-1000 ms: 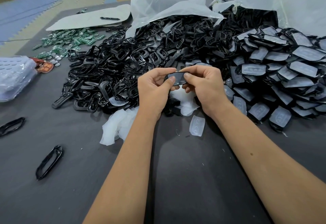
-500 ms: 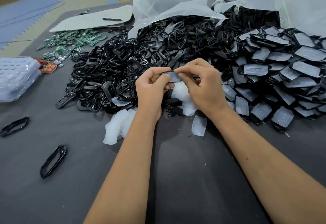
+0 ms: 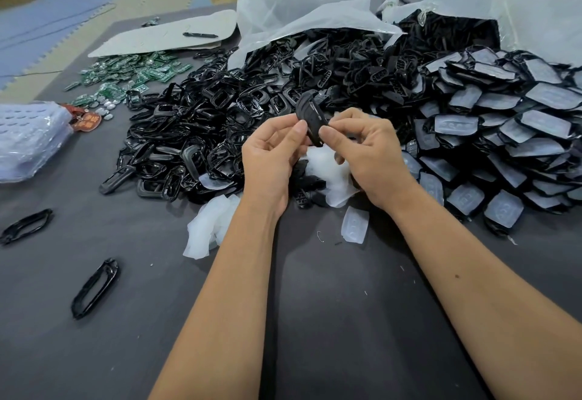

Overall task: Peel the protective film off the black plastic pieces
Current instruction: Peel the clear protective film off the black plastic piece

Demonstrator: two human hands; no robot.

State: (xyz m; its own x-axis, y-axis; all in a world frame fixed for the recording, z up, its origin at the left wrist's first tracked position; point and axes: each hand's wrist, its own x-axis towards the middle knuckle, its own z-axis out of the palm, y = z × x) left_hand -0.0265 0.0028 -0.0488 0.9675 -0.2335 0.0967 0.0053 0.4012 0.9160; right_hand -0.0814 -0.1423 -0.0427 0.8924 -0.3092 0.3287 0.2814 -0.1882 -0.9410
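Left hand: I see my left hand (image 3: 267,160) raised above the grey table (image 3: 346,321), fingers curled, thumb tip pressed against the left edge of a black plastic piece (image 3: 310,119).
Right hand: my right hand (image 3: 368,154) faces it, fingers curled inward, thumb and forefinger pinching the lower right edge of the same piece.
Piece in hand: it stands tilted on end between the two thumbs, its upper half rising clear above the fingertips, its lower tip tucked between them. The face turned to me looks bare black and ribbed; I cannot tell whether any film clings to the other side.
Peeled film: a loose white heap of film (image 3: 330,172) lies on the table right under both hands, a second heap (image 3: 208,226) just left of my left wrist, and one single clear film (image 3: 356,224) lies flat beside my right wrist.
Unpeeled stock: a pile of film-covered pieces (image 3: 504,135) spreads to the right of my right hand, their pale films facing up.
Frames: a big pile of glossy black frames (image 3: 204,128) sits left of and behind my hands; two stray frames (image 3: 94,287) lie apart at the near left of the table.
Bags: two translucent plastic bags (image 3: 299,2) gape open at the far side, with black parts spilling out of them.
Other items: green circuit boards (image 3: 132,72) are scattered at far left, with a pen (image 3: 200,35) on a grey sheet (image 3: 157,37) behind them, and a wrapped bundle (image 3: 28,138) at the left edge.
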